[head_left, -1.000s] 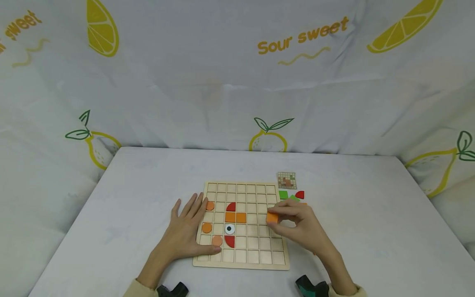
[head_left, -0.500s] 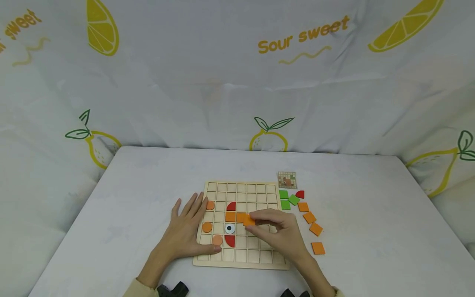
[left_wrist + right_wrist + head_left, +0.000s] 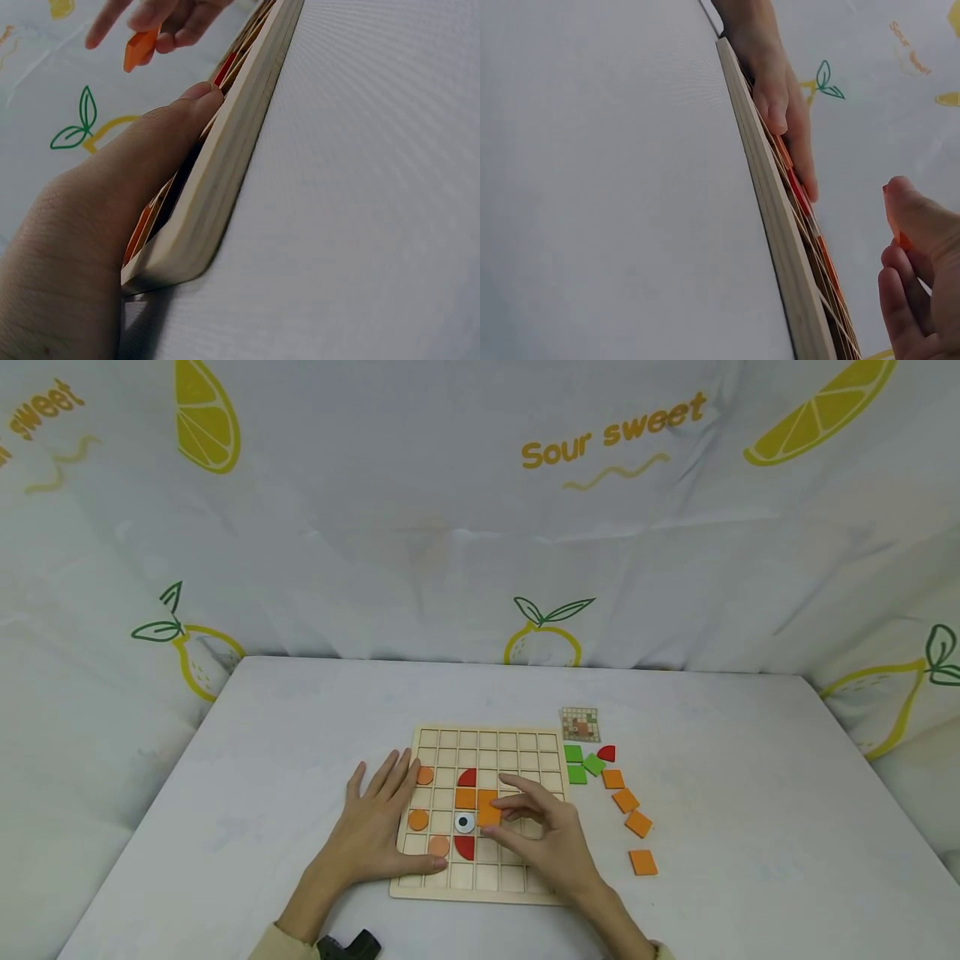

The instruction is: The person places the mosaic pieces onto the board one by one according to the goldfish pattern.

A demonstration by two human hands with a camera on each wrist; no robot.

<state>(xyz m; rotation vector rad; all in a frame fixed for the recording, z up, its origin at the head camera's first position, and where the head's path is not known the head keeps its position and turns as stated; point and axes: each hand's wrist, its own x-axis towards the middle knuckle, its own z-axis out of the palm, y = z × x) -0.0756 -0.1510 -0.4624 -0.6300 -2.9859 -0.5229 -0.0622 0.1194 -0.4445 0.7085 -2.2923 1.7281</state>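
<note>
A wooden grid board (image 3: 480, 897) lies on the table. My left hand (image 3: 371, 835) rests along its left side with fingers spread, the thumb over the near left corner. Above the middle of the board, my right hand (image 3: 543, 835) pinches an orange square tile (image 3: 490, 816) between thumb and fingers; in the left wrist view this orange tile (image 3: 140, 51) is clear of the board. Just left of it sits a round eye tile (image 3: 464, 822). Also in the grid are an orange square (image 3: 465, 798), two red quarter-circle tiles (image 3: 464, 847) and several orange discs (image 3: 418, 820).
Right of the board lie several green squares (image 3: 573, 753), a red quarter-circle (image 3: 607, 753) and several loose orange squares (image 3: 638, 823). A small pattern card (image 3: 581, 724) lies beyond the board's far right corner. A black object (image 3: 351, 946) shows near the left sleeve.
My right hand has carried the orange square leftward from the board's right side to beside the eye tile. The loose orange squares came into sight. My left hand has stayed put.
</note>
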